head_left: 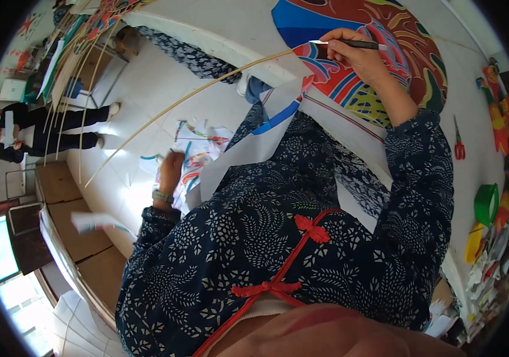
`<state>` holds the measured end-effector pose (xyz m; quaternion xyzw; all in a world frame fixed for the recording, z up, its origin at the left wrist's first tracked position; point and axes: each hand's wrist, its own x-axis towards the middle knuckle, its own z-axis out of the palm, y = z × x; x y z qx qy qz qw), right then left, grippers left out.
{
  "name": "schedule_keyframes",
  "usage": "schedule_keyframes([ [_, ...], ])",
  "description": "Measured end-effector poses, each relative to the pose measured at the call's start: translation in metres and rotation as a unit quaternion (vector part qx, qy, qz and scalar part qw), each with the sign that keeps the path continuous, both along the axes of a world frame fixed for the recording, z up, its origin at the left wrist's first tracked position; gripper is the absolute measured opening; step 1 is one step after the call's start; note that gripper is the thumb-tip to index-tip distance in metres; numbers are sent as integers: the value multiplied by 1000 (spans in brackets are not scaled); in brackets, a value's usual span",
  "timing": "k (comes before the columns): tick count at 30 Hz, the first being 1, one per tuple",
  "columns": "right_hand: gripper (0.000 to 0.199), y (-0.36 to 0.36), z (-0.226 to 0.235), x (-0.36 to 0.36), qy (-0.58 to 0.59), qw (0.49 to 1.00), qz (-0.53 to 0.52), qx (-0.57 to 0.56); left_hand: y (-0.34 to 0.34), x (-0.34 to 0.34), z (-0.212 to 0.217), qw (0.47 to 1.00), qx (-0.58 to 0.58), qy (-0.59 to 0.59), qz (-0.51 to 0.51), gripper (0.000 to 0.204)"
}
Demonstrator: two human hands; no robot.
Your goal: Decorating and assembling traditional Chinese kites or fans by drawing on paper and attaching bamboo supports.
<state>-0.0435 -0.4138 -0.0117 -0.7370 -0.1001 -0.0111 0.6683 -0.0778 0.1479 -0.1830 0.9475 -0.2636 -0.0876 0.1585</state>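
My right hand (353,55) is closed around a craft knife (361,44) with a dark handle and a bright, narrow tip. It is over a large rounded painted sheet (424,65) in red, blue, brown and yellow-green, lying on the white table. A white paper offcut (245,153) with a blue stripe hangs from the table edge over my lap. My left hand (172,169), with a watch at the wrist, is out to the left above colourful paper scraps (198,143) on the floor; its fingers are too unclear to read. A blurred paper strip (101,222) is in the air near it.
On the table at right lie red-handled scissors (459,146), a green tape roll (486,204) and a yellow object (474,243). A long bamboo strip (192,95) arches across the left. Cardboard boxes (67,220) stand at left, and another person (40,131) stands beyond.
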Motion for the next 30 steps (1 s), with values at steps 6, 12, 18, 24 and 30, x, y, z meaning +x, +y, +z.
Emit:
schedule_keyframes([
  [6,19,-19,35,-51,-286,850,-172,-407,-171,28,185,924,-291,-219,-114,13],
  [12,31,-65,33,-155,-194,703,-305,-612,-181,47,148,840,-483,248,23,21],
  [18,35,-122,26,-204,-18,602,-425,-675,-182,68,138,581,-725,367,51,33],
  [24,28,-186,28,-233,241,532,-396,-709,-170,72,149,637,-712,290,56,39],
  [30,18,-192,41,-215,281,569,-293,-715,-160,69,162,683,-676,277,0,39],
])
